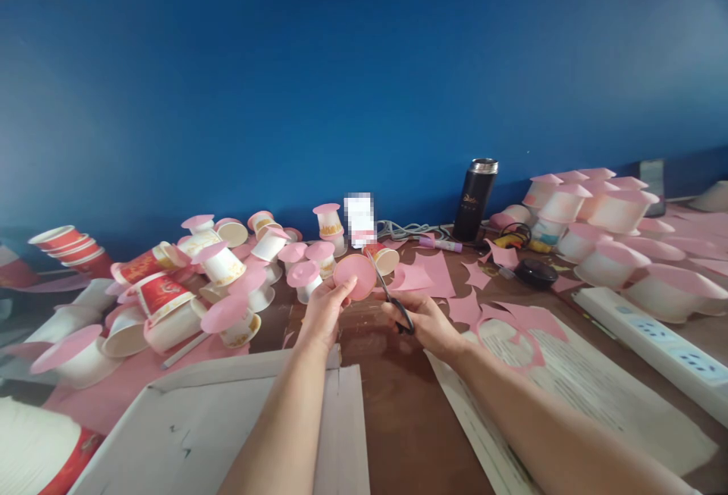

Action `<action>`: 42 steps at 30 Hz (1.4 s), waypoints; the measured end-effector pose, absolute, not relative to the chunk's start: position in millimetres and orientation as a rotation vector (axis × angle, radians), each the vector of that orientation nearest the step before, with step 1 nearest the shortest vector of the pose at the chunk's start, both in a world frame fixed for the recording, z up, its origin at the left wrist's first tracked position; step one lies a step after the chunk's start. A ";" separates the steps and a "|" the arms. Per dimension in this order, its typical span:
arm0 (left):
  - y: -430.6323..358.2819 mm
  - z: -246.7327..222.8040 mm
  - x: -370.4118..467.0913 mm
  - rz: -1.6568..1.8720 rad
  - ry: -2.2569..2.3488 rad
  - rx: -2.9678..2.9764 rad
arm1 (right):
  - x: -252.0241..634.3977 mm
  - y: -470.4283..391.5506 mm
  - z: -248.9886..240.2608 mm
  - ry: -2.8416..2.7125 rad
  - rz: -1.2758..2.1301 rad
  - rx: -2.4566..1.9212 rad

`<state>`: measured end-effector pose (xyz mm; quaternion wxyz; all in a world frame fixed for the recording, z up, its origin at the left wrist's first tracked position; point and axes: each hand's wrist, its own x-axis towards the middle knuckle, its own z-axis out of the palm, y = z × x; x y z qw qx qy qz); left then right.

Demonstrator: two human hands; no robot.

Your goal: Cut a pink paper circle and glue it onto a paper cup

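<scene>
My left hand (328, 308) pinches the disc (351, 270); my right hand (428, 324) grips scissors (389, 295), blades slanting up-left by the disc's right edge.

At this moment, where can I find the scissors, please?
In the head view, the scissors are just below the centre, in the right hand, their blades beside the right edge of the pink disc that the left hand holds.
</scene>
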<state>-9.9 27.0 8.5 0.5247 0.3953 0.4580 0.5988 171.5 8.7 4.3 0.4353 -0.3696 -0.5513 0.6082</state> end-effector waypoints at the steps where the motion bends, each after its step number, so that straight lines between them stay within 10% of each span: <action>1: 27.0 8.4 -10.0 1.432 1.099 0.948 | 171.4 8.7 4.4 -1.372 1.518 -0.916; 42: 22.6 15.3 -5.4 1.428 1.157 0.968 | 171.6 8.9 3.2 -1.466 1.425 -0.961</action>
